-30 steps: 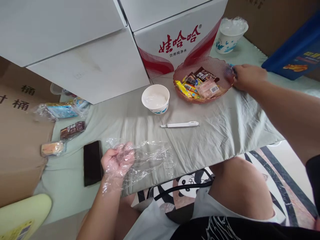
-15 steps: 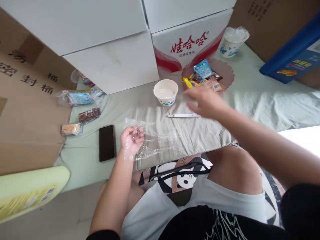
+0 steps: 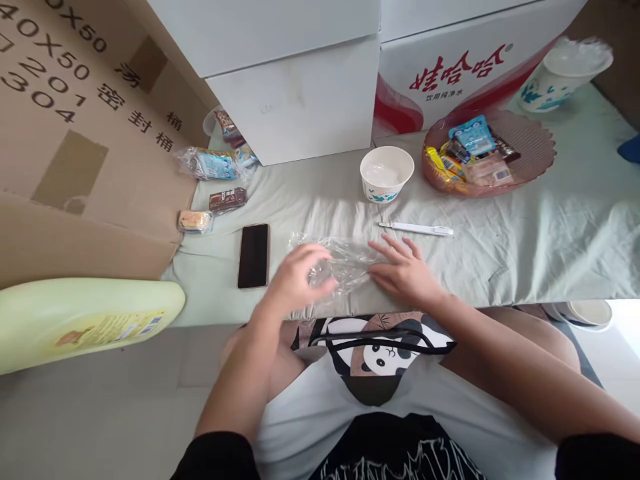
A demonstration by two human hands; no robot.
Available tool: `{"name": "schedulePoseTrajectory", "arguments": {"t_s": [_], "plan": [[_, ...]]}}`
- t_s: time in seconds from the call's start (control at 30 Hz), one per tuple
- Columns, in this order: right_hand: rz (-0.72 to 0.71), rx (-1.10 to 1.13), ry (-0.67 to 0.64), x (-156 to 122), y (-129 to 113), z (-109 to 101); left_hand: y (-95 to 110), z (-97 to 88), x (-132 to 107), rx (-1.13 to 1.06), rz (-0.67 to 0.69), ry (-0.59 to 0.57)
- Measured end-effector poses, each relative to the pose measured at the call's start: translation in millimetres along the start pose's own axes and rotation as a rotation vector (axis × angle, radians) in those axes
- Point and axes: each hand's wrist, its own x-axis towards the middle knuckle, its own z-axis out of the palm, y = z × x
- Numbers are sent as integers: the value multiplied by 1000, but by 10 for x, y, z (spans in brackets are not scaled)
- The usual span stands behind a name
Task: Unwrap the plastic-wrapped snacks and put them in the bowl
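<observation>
A clear, crinkled plastic bag (image 3: 345, 267) lies on the cloth near the front edge. My left hand (image 3: 300, 277) is over its left end, fingers curved and the thumb held apart from them. At its right end rests my right hand (image 3: 407, 273), fingers spread and partly touching the plastic. Beyond the right hand is a slim white utility knife (image 3: 417, 229). Behind that stands a white paper cup (image 3: 387, 175) with a blue leaf print and something pale inside. To the left of the bag lies a black phone (image 3: 253, 256).
A pink scalloped bowl (image 3: 537, 150) holds several wrapped snacks. Another paper cup (image 3: 545, 83), topped with plastic, stands at the back right. White cartons (image 3: 300, 100) line the back. Wrapped snacks (image 3: 227, 199) and a yellow-green bottle (image 3: 90, 313) are on the left.
My right hand has come from beside the snack bowl down to the bag's right end. My left hand has turned and its fingers have opened. The view has shifted left.
</observation>
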Motion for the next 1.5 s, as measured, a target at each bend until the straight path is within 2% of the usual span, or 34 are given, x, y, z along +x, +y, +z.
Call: {"name": "schedulePoseTrajectory", "arguments": {"t_s": [0.03,0.07,0.1,0.13,0.17,0.23,0.27,0.33,0.4,0.47,0.53,0.63,0.67,0.7,0.77,0.83,0.93,1.03,1.1,1.17,1.3,1.43,1.5], "plan": [[34,-8,77,19,22,-7,99,62,-14,93,55,-142],[68,-16,161,31,40,-28,176,116,-18,177,79,-237],[96,-23,247,36,55,-64,226,156,-15,247,76,-274],[109,-28,328,30,66,-114,247,178,-7,296,67,-262],[101,-29,400,16,73,-172,242,180,2,315,68,-208],[15,-17,500,-32,86,-280,175,141,24,277,102,-8],[-42,-10,513,-57,96,-316,126,112,36,240,124,116],[-119,-9,445,-89,136,-329,21,68,62,194,137,307],[-111,-21,293,-86,195,-285,-75,56,87,207,96,339],[-55,-13,163,-56,247,-239,-147,64,97,228,49,277],[18,14,155,-25,268,-236,-187,62,87,236,25,328],[116,39,257,-18,257,-295,-188,32,51,221,-15,524],[132,45,264,-27,258,-315,-175,24,36,204,-28,508],[142,57,252,-40,267,-330,-159,21,16,179,-39,432],[150,101,209,-69,307,-346,-122,30,-42,115,-55,202],[135,153,175,-96,358,-355,-87,49,-124,49,-98,42],[48,230,125,-108,390,-367,-59,59,-234,-58,-164,-35],[-7,384,25,-81,346,-355,-54,37,-242,-238,-209,-22],[78,510,-30,-50,292,-333,-47,24,-188,-393,-279,53],[257,608,-50,-19,236,-305,-37,30,-107,-551,-381,162],[599,816,61,29,154,-231,-58,91,76,-733,-583,376],[772,931,143,41,129,-165,-145,130,228,-730,-641,515],[811,919,173,32,140,-150,-191,129,266,-745,-620,512]]}}
